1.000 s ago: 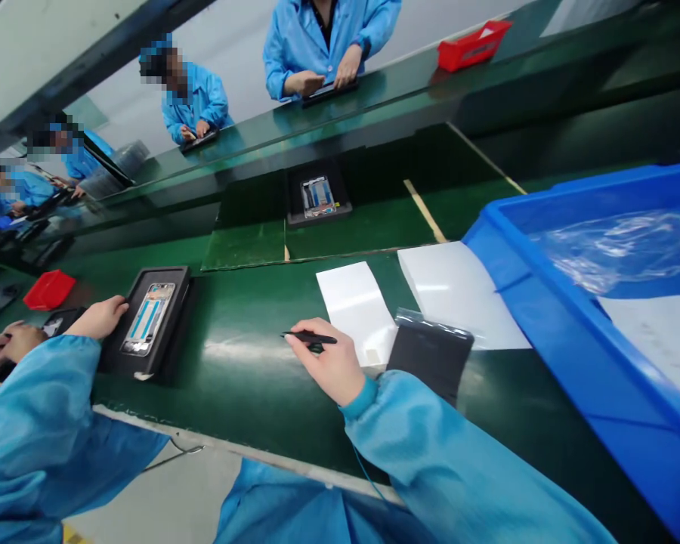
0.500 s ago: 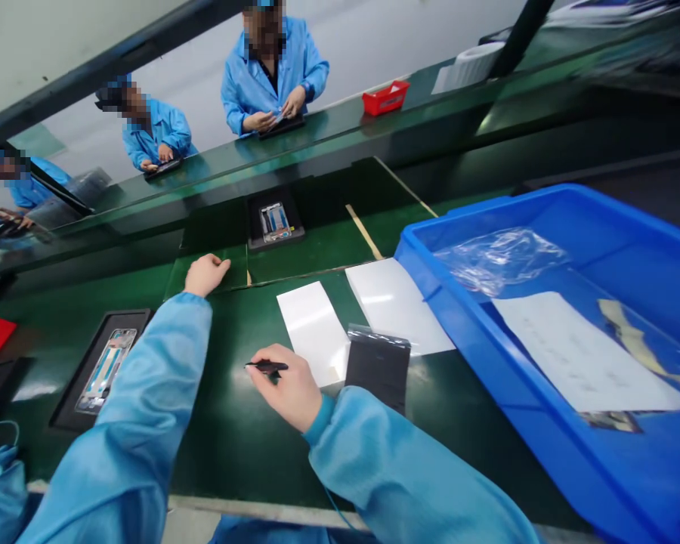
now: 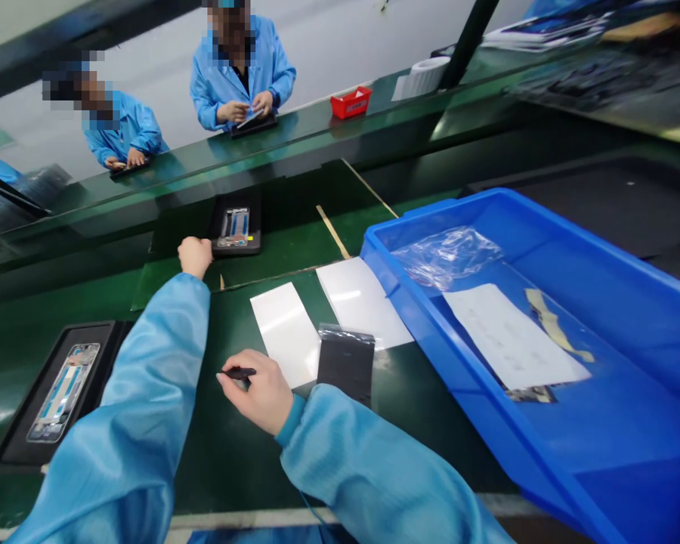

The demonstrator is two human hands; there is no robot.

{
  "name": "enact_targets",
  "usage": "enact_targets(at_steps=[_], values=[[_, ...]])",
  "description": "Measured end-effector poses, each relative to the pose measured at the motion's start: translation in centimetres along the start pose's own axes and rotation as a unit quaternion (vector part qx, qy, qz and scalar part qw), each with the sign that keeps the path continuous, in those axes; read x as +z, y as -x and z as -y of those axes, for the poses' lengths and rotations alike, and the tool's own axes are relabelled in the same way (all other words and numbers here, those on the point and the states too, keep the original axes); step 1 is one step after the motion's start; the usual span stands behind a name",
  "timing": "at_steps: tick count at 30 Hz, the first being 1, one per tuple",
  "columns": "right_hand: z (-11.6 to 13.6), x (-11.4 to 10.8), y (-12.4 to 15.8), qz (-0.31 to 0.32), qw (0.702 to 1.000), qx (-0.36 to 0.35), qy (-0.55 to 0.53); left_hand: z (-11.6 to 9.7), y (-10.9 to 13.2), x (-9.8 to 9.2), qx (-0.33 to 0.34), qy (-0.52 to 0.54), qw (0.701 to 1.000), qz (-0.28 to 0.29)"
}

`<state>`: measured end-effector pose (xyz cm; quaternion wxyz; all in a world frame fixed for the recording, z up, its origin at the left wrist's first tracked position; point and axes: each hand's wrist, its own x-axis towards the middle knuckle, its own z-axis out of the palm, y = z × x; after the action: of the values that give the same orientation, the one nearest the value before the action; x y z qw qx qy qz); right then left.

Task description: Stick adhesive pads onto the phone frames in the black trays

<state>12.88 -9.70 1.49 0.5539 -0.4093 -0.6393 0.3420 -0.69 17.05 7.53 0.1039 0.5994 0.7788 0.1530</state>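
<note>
My left hand (image 3: 195, 257) is curled at the left edge of a black tray (image 3: 249, 227) on the far side of the bench, touching or almost touching it. The tray holds a phone frame (image 3: 233, 228). My right hand (image 3: 258, 393) pinches black tweezers (image 3: 239, 372) above the green mat, near a white sheet (image 3: 280, 336) and a black bag (image 3: 345, 363). Below my left sleeve lies a second black tray (image 3: 34, 385) with another phone frame (image 3: 63, 393). The left hand's fingertips are hidden.
A blue plastic crate (image 3: 465, 378) stands at the right, holding clear film (image 3: 447, 257) and white paper (image 3: 510, 336). Another white sheet (image 3: 360, 302) lies beside its rim. Two co-workers (image 3: 238, 68) in blue coats work across the bench, near a small red bin (image 3: 350, 102).
My left hand has moved from the mat to the far tray and curled. The view has swung, shifting the bench and crate leftward. My right hand still holds the tweezers.
</note>
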Motion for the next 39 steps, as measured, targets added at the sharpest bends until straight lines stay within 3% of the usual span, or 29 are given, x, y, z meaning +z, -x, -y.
enact_targets(at_steps=[3, 6, 11, 14, 17, 21, 25, 26, 29, 30, 31, 34, 39], values=[[-0.2, 0.2, -0.1, 0.019, 1.0, -0.011, 0.003, 3.1, 0.9, -2.3, -0.026, 0.105, 0.994, -0.005], [0.6, 0.3, -0.2, 0.04, 0.999, -0.037, -0.002, 6.6, 2.4, -5.7, -0.038, 0.218, 0.974, 0.043], [6.4, -1.9, -0.7, 0.054, 0.994, -0.06, -0.078, 11.5, 4.8, -11.3, -0.062, 0.288, 0.939, 0.18], [10.3, -5.4, -1.1, 0.054, 0.992, -0.03, -0.108, 12.2, 5.7, -13.1, -0.07, 0.265, 0.912, 0.307], [11.3, -9.1, -1.4, 0.02, 0.998, 0.017, -0.064, 10.1, 6.7, -13.3, -0.043, 0.159, 0.889, 0.428], [7.5, -12.5, -1.1, -0.022, 0.995, 0.092, 0.011, 4.6, 8.0, -11.3, 0.048, -0.033, 0.862, 0.504], [2.0, -14.4, 0.1, 0.019, 0.988, 0.147, 0.051, 0.3, 8.9, -7.5, 0.256, -0.08, 0.808, 0.525], [0.8, -14.7, 0.5, 0.024, 0.986, 0.151, 0.062, -0.5, 9.4, -6.5, 0.311, -0.079, 0.813, 0.486], [-1.6, -15.2, 1.5, 0.028, 0.985, 0.146, 0.088, -2.1, 12.3, -3.1, 0.434, -0.039, 0.859, 0.268], [-2.0, -15.3, 1.8, 0.031, 0.985, 0.139, 0.1, -2.4, 13.7, -1.9, 0.451, -0.02, 0.865, 0.221], [-2.4, -15.3, 2.0, 0.034, 0.984, 0.131, 0.111, -2.7, 15.1, -0.7, 0.462, -0.006, 0.86, 0.217], [-2.7, -15.4, 2.3, 0.044, 0.982, 0.118, 0.139, -2.6, 18.8, 2.4, 0.466, 0.013, 0.839, 0.28], [-2.3, -15.3, 2.1, 0.061, 0.98, 0.114, 0.154, -1.6, 20.3, 4.4, 0.455, 0.044, 0.84, 0.293]])
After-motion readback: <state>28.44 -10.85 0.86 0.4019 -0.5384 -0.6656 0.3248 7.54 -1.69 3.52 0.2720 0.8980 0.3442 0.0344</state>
